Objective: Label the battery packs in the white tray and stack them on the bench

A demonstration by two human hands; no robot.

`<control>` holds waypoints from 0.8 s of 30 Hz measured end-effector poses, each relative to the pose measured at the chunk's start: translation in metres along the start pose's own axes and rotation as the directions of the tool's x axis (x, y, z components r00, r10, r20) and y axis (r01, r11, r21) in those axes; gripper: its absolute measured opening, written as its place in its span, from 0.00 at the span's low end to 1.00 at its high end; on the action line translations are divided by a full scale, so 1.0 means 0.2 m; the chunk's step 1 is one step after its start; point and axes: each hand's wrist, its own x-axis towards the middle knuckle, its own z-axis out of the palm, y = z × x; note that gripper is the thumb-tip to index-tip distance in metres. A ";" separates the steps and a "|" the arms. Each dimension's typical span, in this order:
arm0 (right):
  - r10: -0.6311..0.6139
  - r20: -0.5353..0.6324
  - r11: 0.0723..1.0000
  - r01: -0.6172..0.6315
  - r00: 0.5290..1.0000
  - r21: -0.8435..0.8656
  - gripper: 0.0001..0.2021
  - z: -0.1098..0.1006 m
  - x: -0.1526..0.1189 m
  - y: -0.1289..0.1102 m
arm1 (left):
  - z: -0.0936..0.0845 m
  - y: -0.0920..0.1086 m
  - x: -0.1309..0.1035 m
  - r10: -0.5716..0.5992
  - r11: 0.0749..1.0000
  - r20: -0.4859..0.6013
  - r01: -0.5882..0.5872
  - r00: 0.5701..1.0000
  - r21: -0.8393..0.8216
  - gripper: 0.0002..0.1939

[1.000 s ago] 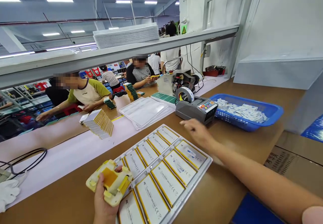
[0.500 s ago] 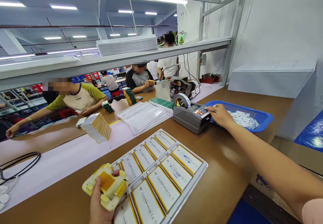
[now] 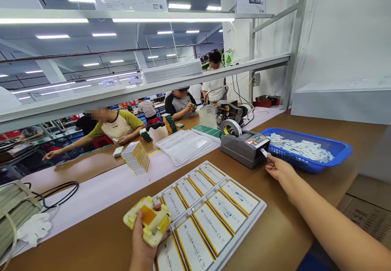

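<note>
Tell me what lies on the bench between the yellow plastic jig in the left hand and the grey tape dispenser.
In the head view, the white tray of yellow-edged flat battery cells lies between the yellow plastic jig and the grey tape dispenser, then bare brown benchtop.

Bare bench (image 3: 269, 222) right of battery tray (image 3: 210, 218) is open. Tape dispenser (image 3: 244, 148) & blue basket (image 3: 308, 157) block behind tray; yellow jig (image 3: 148, 220) crowds tray's left corner.
</note>
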 end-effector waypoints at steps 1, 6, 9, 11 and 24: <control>-0.014 -0.027 1.000 0.014 1.000 -0.008 0.19 0.01 -0.01 -0.02 | 0.00 0.00 0.00 -0.009 1.000 -0.007 0.009 1.000 -0.007 0.14; -0.187 0.326 0.961 0.241 0.927 -0.134 0.15 0.16 -0.31 -0.20 | 0.03 -0.03 -0.02 -0.008 0.999 0.044 0.010 0.999 -0.052 0.14; -0.078 0.987 0.749 0.661 0.141 -0.035 0.12 0.29 -0.62 -0.32 | 0.04 -0.04 -0.02 -0.006 0.994 0.062 0.012 0.998 -0.105 0.16; 0.083 0.986 0.638 0.767 -0.146 0.060 0.13 0.38 -0.78 -0.36 | 0.04 -0.05 -0.02 -0.005 0.993 0.060 0.012 0.998 -0.121 0.17; 0.179 0.974 0.616 0.757 0.136 -0.219 0.17 0.55 -0.88 -0.16 | 0.05 -0.04 -0.03 -0.027 0.998 0.077 0.031 0.997 -0.061 0.16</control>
